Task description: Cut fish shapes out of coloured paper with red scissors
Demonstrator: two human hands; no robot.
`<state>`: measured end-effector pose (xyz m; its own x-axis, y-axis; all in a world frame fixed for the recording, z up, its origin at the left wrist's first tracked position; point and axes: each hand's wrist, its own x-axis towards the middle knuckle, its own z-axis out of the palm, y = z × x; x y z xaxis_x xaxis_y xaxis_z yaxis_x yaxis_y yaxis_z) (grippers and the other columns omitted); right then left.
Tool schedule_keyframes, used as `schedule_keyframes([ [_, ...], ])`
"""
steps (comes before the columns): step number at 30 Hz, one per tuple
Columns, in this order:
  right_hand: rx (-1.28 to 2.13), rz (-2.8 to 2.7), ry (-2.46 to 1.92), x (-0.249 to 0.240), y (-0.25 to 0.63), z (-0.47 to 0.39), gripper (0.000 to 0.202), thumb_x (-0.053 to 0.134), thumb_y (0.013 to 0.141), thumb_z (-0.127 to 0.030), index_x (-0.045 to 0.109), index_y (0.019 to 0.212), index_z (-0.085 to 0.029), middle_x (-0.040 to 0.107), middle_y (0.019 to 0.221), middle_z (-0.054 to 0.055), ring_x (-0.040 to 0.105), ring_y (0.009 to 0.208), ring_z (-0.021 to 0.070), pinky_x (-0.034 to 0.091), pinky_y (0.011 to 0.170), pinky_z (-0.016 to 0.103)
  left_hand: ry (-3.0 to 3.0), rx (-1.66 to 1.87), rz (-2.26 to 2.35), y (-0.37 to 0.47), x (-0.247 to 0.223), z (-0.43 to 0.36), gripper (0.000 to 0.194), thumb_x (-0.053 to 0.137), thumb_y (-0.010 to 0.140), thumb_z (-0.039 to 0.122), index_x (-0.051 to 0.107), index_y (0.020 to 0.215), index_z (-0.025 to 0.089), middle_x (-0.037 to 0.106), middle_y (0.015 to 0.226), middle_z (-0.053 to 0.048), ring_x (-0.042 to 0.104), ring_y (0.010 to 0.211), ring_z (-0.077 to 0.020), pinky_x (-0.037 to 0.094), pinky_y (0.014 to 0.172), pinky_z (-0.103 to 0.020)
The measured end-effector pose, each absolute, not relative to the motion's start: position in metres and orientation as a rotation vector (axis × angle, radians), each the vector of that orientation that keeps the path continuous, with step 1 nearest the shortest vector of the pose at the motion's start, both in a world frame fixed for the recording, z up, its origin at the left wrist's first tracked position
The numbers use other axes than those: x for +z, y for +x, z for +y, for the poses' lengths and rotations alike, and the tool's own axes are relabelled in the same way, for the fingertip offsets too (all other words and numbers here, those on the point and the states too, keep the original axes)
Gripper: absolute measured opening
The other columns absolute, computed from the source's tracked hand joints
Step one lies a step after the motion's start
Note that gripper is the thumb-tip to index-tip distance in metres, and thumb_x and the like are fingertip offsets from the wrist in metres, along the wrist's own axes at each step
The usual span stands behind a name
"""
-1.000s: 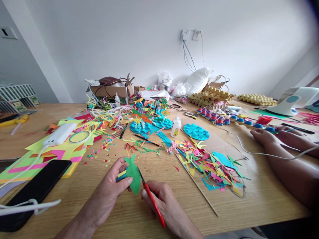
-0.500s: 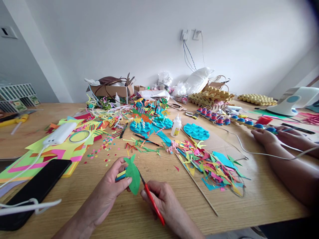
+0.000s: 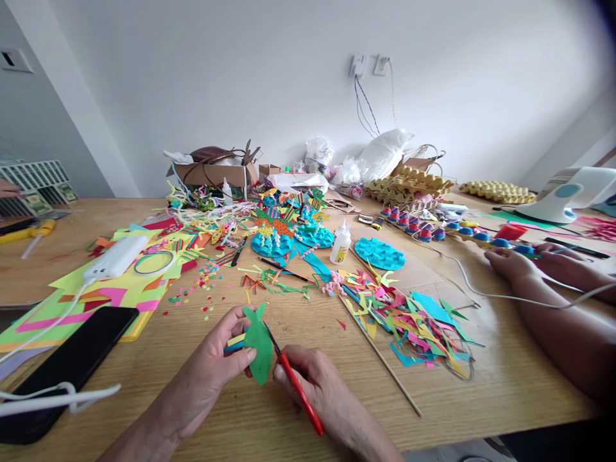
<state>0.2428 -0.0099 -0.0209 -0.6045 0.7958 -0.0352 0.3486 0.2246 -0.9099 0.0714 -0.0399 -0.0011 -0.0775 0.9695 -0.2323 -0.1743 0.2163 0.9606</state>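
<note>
Between thumb and fingers, my left hand (image 3: 219,359) pinches a green paper fish (image 3: 258,350), its forked tail up and its body hanging down. Strips of yellow and blue paper (image 3: 235,344) show between the fingers behind it. My right hand (image 3: 312,385) is closed round a pair of red-handled scissors (image 3: 299,391). The dark blades point up and left, their tip close to the fish's right edge; whether they touch it I cannot tell. Both hands are above the wooden table (image 3: 202,423), near its front edge.
Paper scraps (image 3: 423,327) and a thin stick (image 3: 385,366) lie to the right, a black phone (image 3: 72,372) and coloured sheets (image 3: 129,308) to the left. A glue bottle (image 3: 341,245) stands beside blue ovals (image 3: 380,254). Another person's hands (image 3: 517,266) hold a painted egg-carton strip.
The paper fish and the scissors have shifted very slightly down and right with my hands. My grip on both is the same.
</note>
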Motion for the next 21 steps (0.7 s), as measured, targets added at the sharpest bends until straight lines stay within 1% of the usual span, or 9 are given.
schedule_keyframes([
  [5, 1.416, -2.024, -1.049, -0.025, 0.242, -0.010, 0.035, 0.044, 0.086, -0.038, 0.038, 0.059, -0.018, 0.029, 0.055, -0.006, 0.027, 0.050, 0.0072, 0.020, 0.044, 0.020, 0.879, 1.171, 1.230, 0.071, -0.002, -0.040, 0.042, 0.064, 0.068, 0.018, 0.058, 0.108, 0.030, 0.059, 0.095, 0.000, 0.056, 0.086, -0.0171, 0.044, 0.075, -0.026],
  [9, 1.458, -1.981, -1.039, -0.027, 0.243, -0.009, 0.038, 0.047, 0.084, -0.042, 0.036, 0.057, -0.018, 0.029, 0.054, -0.006, 0.026, 0.049, 0.0069, 0.019, 0.042, 0.020, 0.896, 1.153, 1.248, 0.068, -0.005, -0.040, 0.041, 0.064, 0.069, 0.019, 0.058, 0.108, 0.030, 0.059, 0.099, 0.000, 0.055, 0.091, -0.0172, 0.044, 0.077, -0.025],
  [12, 1.438, -1.980, -1.025, -0.027, 0.243, -0.009, 0.041, 0.050, 0.083, -0.044, 0.034, 0.055, -0.018, 0.028, 0.054, -0.006, 0.025, 0.049, 0.0068, 0.019, 0.042, 0.020, 0.891, 1.148, 1.292, 0.068, -0.004, -0.040, 0.042, 0.065, 0.067, 0.020, 0.058, 0.108, 0.028, 0.060, 0.099, -0.001, 0.053, 0.095, -0.0182, 0.044, 0.075, -0.025],
  [14, 1.392, -2.008, -1.041, -0.027, 0.244, -0.008, 0.042, 0.050, 0.082, -0.043, 0.034, 0.054, -0.018, 0.028, 0.053, -0.007, 0.025, 0.049, 0.0070, 0.019, 0.042, 0.020, 0.892, 1.160, 1.309, 0.069, -0.001, -0.040, 0.043, 0.065, 0.066, 0.020, 0.057, 0.108, 0.027, 0.061, 0.095, -0.002, 0.055, 0.090, -0.0181, 0.044, 0.071, -0.025],
  [17, 1.332, -2.013, -1.095, -0.029, 0.246, -0.005, 0.039, 0.051, 0.082, -0.043, 0.038, 0.055, -0.018, 0.032, 0.053, -0.006, 0.028, 0.050, 0.0075, 0.021, 0.045, 0.021, 0.936, 1.175, 1.307, 0.068, 0.002, -0.038, 0.041, 0.063, 0.066, 0.021, 0.057, 0.106, 0.026, 0.063, 0.086, -0.001, 0.057, 0.073, -0.0163, 0.044, 0.061, -0.024],
  [19, 1.383, -1.904, -1.097, -0.029, 0.247, -0.001, 0.032, 0.055, 0.078, -0.043, 0.044, 0.062, -0.017, 0.036, 0.055, -0.006, 0.032, 0.051, 0.0084, 0.024, 0.046, 0.021, 1.009, 1.162, 1.320, 0.064, 0.002, -0.036, 0.040, 0.063, 0.066, 0.020, 0.057, 0.105, 0.025, 0.063, 0.083, -0.002, 0.057, 0.067, -0.0155, 0.043, 0.057, -0.023],
  [21, 1.468, -1.720, -1.058, -0.027, 0.249, 0.005, 0.029, 0.061, 0.071, -0.043, 0.048, 0.071, -0.017, 0.042, 0.059, -0.005, 0.037, 0.053, 0.0096, 0.028, 0.048, 0.021, 1.101, 1.134, 1.337, 0.059, -0.001, -0.032, 0.044, 0.064, 0.064, 0.017, 0.056, 0.106, 0.025, 0.064, 0.085, -0.002, 0.059, 0.067, -0.0159, 0.044, 0.059, -0.024],
])
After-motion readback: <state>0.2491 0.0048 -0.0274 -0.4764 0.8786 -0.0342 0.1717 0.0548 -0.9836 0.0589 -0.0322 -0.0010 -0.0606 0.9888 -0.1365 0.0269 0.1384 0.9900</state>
